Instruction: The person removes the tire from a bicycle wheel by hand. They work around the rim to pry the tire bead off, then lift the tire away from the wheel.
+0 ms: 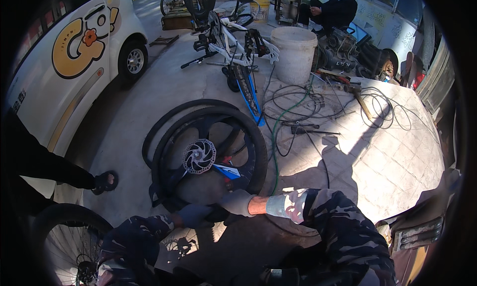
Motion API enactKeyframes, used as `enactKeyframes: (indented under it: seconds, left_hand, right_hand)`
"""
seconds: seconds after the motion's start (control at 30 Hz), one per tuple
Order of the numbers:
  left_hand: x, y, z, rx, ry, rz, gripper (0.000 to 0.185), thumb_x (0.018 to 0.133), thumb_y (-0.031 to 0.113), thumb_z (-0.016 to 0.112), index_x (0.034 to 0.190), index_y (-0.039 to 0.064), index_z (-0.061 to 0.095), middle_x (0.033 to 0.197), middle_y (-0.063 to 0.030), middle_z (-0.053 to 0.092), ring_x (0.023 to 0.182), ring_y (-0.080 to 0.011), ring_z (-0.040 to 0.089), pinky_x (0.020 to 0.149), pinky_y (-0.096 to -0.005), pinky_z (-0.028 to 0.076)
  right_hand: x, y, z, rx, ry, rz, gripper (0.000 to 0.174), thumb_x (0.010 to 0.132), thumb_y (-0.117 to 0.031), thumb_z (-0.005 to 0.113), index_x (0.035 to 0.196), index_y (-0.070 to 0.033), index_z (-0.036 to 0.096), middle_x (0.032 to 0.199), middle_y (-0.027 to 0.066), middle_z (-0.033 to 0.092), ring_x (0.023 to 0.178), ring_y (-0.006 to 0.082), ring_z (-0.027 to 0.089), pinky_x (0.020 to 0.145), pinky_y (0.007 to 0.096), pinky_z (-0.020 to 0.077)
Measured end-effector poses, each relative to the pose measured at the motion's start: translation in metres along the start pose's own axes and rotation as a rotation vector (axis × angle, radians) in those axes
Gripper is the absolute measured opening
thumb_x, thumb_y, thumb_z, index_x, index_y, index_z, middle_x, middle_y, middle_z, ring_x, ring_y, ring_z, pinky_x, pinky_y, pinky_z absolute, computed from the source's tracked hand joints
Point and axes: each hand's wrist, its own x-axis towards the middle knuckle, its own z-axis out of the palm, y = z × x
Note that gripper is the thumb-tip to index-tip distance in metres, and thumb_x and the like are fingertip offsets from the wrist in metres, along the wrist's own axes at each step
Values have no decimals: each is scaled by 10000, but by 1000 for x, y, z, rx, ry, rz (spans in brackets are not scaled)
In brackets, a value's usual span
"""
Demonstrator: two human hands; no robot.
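Before me is a black spoked mag bicycle wheel (199, 124) with a tyre (257, 137) about it. A silver brake disc (199, 156) sits at its hub and faces up. My right hand (236, 203), in a grey glove, grips the tyre at the wheel's near edge. Just left of it, my left hand (193, 215), also gloved and in shadow, is closed on the same near stretch of tyre. The fingers of both hands are partly hidden. Another black tyre (149, 137) shows from under the wheel's far left side. A blue and white decal (228, 171) marks one spoke.
An upturned white bicycle frame (231, 44) stands beyond, beside a white bucket (294, 55). A green hose (276, 137), black cables (287, 96) and a hammer (363, 103) lie to the right. A spoked wheel (70, 245), a person's foot (105, 181) and a white van (89, 62) are leftward. Another person (331, 10) sits behind.
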Motion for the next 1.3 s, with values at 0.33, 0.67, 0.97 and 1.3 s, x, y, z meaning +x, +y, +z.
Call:
enactKeyframes:
  seconds: [0.33,0.67,0.97,1.3]
  left_hand:
    - [-29,21,-18,309,117,-82,558,885,533,832,1106,30,733,1100,-215,745,1031,-420,732,881,-550,580]
    - [-18,6,-5,35,45,-33,546,882,522,861,1137,54,739,1074,-211,756,994,-445,739,882,-510,598]
    - [-22,16,-17,102,4,-73,599,867,527,874,1194,43,744,1081,-213,762,997,-433,746,876,-513,595]
    - [-46,25,-6,341,161,-130,614,855,510,854,1255,64,717,1171,-177,736,1097,-401,697,910,-507,544]
  right_hand:
    - [-12,-13,-57,129,-53,-36,209,999,-175,622,1141,-113,761,981,162,806,917,408,786,752,505,605]
    - [7,-24,-2,41,12,61,228,1024,-203,654,1214,-101,728,994,175,799,943,386,798,750,511,632]
    - [1,-34,-25,112,-62,78,225,974,-196,661,1134,-108,793,1042,159,814,962,395,800,755,521,629]
    - [-4,-19,-40,100,-229,111,285,978,-283,695,1196,-111,754,1104,178,803,1021,418,775,849,528,601]
